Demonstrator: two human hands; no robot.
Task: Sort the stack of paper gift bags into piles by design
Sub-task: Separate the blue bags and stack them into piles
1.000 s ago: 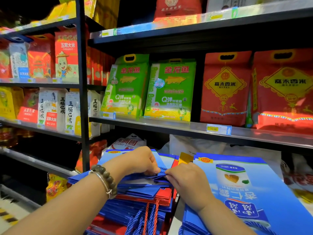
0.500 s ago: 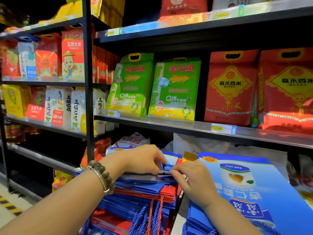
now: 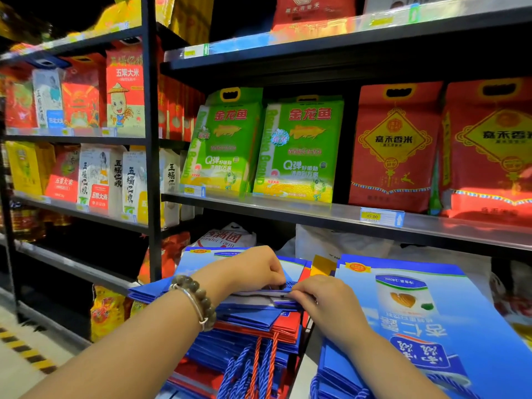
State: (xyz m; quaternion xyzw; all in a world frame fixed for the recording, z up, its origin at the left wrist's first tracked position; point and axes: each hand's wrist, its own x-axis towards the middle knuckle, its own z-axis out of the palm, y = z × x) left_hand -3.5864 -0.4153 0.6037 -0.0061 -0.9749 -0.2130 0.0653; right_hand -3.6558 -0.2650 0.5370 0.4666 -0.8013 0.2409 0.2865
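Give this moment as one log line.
left hand: pinches top bag | right hand: pinches top bag | mixed stack: blue, red | right pile: blue

Person's left hand (image 3: 253, 272) and right hand (image 3: 331, 306), both forearms bare to the frame edge. Left wrist wears a bead bracelet (image 3: 201, 295) of round, dull grey-green beads. Thin silver bangle (image 3: 192, 306) sits just beside it on the forearm side.
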